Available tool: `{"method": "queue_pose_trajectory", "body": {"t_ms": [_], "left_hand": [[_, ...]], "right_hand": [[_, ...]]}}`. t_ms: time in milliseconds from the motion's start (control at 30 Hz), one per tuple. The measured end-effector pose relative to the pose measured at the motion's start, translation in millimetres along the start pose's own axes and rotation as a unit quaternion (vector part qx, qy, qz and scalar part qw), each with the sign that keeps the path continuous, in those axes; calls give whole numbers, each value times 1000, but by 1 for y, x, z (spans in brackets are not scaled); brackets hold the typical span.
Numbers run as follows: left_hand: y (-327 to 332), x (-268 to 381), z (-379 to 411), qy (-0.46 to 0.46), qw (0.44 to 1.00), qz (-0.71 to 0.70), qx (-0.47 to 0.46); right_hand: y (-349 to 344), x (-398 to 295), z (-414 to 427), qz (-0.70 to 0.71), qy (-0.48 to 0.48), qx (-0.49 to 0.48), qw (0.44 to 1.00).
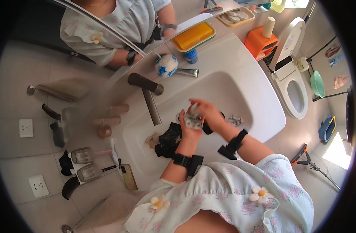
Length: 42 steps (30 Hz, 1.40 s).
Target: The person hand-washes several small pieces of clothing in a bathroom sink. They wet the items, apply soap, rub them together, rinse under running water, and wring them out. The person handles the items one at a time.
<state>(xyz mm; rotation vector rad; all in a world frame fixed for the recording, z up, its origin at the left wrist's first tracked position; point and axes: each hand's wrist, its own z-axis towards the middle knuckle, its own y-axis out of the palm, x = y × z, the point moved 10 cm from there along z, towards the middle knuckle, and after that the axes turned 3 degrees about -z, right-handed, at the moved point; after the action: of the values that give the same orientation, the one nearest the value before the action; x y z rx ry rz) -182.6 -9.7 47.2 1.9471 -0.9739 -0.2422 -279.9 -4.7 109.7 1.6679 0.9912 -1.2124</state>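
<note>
Over the white sink basin (224, 87), my left hand (191, 128) is palm up and cups a small black-and-white patterned cloth (193, 121). My right hand (208, 112) is on the cloth's upper part, its fingers slightly blurred. A dark speckled cloth (169, 141) lies in the basin beside my left wrist, with a beige cloth (152, 140) at its edge. Another patterned cloth (235, 120) rests near the basin's right side. A black item, partly hidden, lies under my right hand. The dark faucet (151, 106) points into the basin at the left of my hands.
A phone (128, 176), cups (86, 172) and an electric toothbrush-like white item stand at the left wall. Behind the basin are a blue-and-white scrubbing ball (166, 65), a tube (188, 72), a blue jar (190, 56) and a yellow container (194, 36). A toilet (294, 90) stands right.
</note>
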Motion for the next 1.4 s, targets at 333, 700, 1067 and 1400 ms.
{"method": "queue_pose_trajectory", "body": {"t_ms": [333, 700, 1067, 1400], "left_hand": [[37, -3, -29, 0, 998, 43, -47], [5, -19, -6, -58, 978, 91, -180], [12, -36, -21, -62, 994, 75, -49], [4, -30, -5, -27, 990, 72, -117]], "right_hand": [[38, -33, -22, -465, -157, 54, 870], [28, -8, -30, -296, -105, 108, 943], [16, 4, -16, -374, -129, 98, 913], [13, 9, -17, -290, -140, 150, 935]]}}
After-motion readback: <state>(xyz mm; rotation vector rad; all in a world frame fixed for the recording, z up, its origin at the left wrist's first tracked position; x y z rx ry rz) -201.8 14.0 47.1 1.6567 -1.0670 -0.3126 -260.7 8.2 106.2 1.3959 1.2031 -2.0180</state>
